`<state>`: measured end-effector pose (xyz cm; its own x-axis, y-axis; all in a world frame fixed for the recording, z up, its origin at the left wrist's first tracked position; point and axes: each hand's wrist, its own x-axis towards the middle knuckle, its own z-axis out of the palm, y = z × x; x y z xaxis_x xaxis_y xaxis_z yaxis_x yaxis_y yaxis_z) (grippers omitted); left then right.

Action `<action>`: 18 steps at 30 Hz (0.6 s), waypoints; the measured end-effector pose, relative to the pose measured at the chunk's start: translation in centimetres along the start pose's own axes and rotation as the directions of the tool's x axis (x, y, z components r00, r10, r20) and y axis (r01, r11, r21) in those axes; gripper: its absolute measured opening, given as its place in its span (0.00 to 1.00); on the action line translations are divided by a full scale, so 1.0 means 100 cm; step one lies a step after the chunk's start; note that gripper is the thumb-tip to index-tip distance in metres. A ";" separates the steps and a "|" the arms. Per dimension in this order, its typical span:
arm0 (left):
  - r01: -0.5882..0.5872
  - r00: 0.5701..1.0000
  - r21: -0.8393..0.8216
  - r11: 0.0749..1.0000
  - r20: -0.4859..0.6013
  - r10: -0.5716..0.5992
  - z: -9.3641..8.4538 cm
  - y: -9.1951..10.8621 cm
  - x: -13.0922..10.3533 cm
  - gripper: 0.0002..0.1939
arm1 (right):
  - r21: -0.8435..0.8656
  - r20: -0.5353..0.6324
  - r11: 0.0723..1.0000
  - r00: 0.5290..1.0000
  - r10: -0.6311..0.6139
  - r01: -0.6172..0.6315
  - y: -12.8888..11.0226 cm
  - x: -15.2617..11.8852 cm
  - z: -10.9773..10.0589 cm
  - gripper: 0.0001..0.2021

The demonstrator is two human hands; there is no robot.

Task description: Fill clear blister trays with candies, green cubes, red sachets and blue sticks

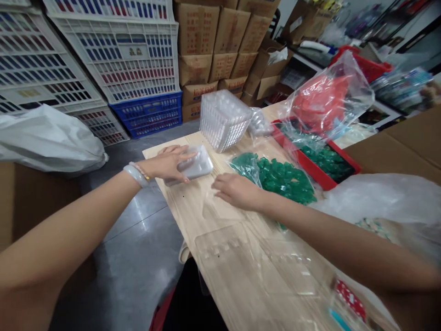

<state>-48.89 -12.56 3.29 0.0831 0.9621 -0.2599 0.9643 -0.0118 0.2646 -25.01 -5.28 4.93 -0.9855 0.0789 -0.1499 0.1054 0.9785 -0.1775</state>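
Note:
My left hand [170, 163] lies with spread fingers on a flat stack of clear plastic trays [203, 164] at the table's far left corner. My right hand [237, 191] is low over the middle of the table, fingers stretched toward the left and holding nothing that I can see. Its thumb is mostly hidden. Below that hand lies a thin clear plastic piece [220, 209], faint against the wood. Nearer to me are clear molded trays [223, 243] on the tabletop. Small green plastic pieces [285, 179] are heaped right of my right hand, partly in a clear bag.
A tall stack of clear trays [223, 119] stands at the table's back. A red bin [303, 158] holds more green pieces, with a bag of red pieces [324, 105] above it. Crates [144, 59] and cardboard boxes [198, 32] are piled behind; a white sack [48, 140] is at left.

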 end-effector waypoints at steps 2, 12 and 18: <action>-0.038 0.999 -0.024 0.999 0.019 0.038 -0.002 -0.006 0.001 0.45 | 0.053 -0.129 0.999 0.992 0.010 -0.003 0.009 0.026 0.001 0.12; -0.093 0.995 -0.030 0.995 0.021 0.093 -0.007 -0.011 0.001 0.38 | 0.205 -0.194 0.978 0.981 0.017 0.023 0.030 0.061 0.015 0.08; -0.039 0.999 0.008 0.999 -0.003 0.039 -0.005 0.002 -0.004 0.36 | 0.138 -0.170 0.990 0.985 -0.005 0.029 0.027 0.069 0.010 0.08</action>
<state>-48.89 -12.83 3.89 0.1204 0.9616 -0.2467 0.9623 -0.0520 0.2669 -31.40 -2.24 2.48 -0.9943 0.1050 0.0183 0.0940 0.9446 -0.3145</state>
